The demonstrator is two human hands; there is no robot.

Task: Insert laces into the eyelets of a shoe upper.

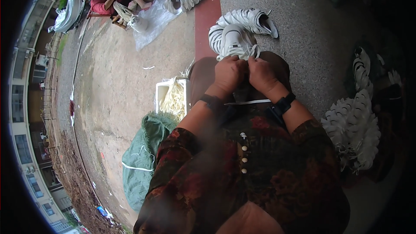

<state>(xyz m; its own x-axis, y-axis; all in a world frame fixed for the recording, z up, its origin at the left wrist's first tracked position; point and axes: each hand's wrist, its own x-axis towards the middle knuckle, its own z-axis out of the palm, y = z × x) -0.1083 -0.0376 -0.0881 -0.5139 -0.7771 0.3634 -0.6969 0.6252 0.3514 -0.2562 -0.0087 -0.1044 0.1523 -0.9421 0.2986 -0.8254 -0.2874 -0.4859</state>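
At the knees (279, 64): white shoe (236, 38), long axis roughly fore-and-aft, laced end nearest. Tight up to that end, about equally near: left hand (229, 73) and right hand (262, 74). Curled nearly closed at the fingers, shoe dead ahead; can't tell whether pinching white lace (256, 52).

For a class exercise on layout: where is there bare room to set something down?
Bare: the concrete between the plastic sheet and white box, save a scrap; the speckled floor between the shoe stack and white pile. Crowded: around the white shoe, the left hand and right hand at its near end.
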